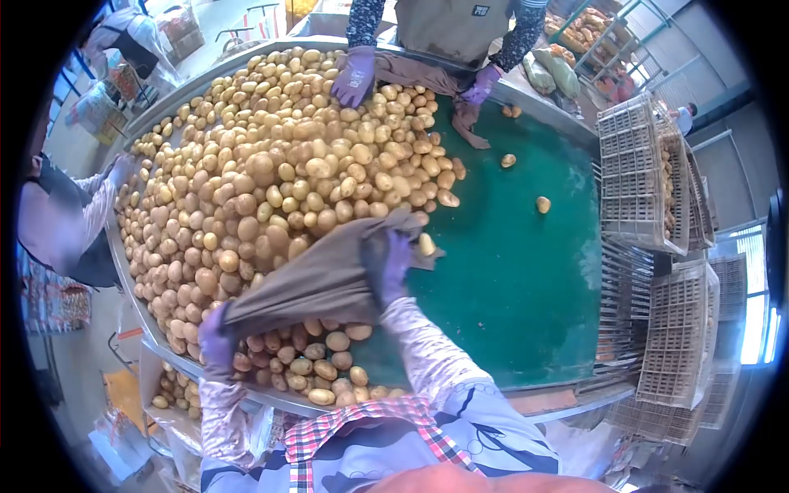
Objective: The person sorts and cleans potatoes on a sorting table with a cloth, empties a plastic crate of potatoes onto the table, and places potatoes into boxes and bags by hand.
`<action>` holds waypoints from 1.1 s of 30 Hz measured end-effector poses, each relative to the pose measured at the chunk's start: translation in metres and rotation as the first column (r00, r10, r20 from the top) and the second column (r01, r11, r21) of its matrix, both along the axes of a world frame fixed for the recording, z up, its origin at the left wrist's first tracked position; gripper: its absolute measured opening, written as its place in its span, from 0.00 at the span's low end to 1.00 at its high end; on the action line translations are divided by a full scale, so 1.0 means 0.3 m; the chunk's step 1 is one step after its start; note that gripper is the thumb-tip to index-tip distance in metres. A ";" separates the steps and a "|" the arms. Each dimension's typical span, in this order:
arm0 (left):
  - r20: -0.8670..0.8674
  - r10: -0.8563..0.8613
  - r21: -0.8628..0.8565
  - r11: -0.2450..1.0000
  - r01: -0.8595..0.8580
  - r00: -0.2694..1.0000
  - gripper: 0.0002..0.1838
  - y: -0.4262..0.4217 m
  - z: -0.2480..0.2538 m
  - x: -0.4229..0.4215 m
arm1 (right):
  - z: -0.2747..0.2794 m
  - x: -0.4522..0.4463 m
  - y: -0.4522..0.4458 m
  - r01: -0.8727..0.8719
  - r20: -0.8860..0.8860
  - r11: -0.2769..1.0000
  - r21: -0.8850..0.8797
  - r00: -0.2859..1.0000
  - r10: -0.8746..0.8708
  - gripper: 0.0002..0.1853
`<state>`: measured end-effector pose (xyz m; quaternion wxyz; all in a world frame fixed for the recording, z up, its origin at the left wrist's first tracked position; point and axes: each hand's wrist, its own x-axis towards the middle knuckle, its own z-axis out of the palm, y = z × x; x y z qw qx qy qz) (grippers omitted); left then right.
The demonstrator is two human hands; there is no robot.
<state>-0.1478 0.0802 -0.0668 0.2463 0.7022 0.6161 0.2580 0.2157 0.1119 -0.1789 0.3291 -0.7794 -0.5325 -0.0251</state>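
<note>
Left hand (217, 338): gripping one cloth end
Right hand (396, 261): pinching the other end
Cloth (312, 275): stretching over near potatoes only
Potatoes (246, 197): mostly lying uncovered, heaping left; few sitting apart on green belt (509, 279)
Co-worker (444, 29): holding second cloth (419, 74) across far edge
</note>
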 end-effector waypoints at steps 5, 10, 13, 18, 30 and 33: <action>0.519 0.185 0.023 0.973 -0.229 0.835 0.20 -0.018 0.013 -0.164 | 0.162 -0.213 0.001 -0.153 -0.872 0.963 0.222 0.411 0.267 0.27; 0.509 0.252 0.213 0.889 -0.404 0.823 0.24 0.072 0.097 -0.117 | 0.484 -0.179 0.116 -0.204 -0.774 0.844 0.496 0.337 0.537 0.31; 0.758 0.255 0.016 0.913 -0.407 0.600 0.24 0.204 0.103 0.002 | 0.504 -0.247 0.231 -0.236 -0.243 0.852 0.468 0.892 0.380 0.34; -0.646 -0.047 0.119 0.980 0.160 0.762 0.32 0.432 -0.108 0.225 | 0.155 -0.391 0.466 -0.462 0.155 0.887 -0.021 0.875 0.459 0.28; -0.624 0.064 0.066 0.997 -0.030 0.779 0.34 1.086 -0.249 0.264 | 0.138 -0.384 1.077 -0.525 0.002 0.740 -0.421 0.815 0.579 0.27; -0.561 -0.072 -0.106 0.994 0.015 0.825 0.36 0.966 -0.134 0.251 | 0.056 -0.451 0.933 -0.371 0.137 0.880 -0.295 0.895 0.424 0.24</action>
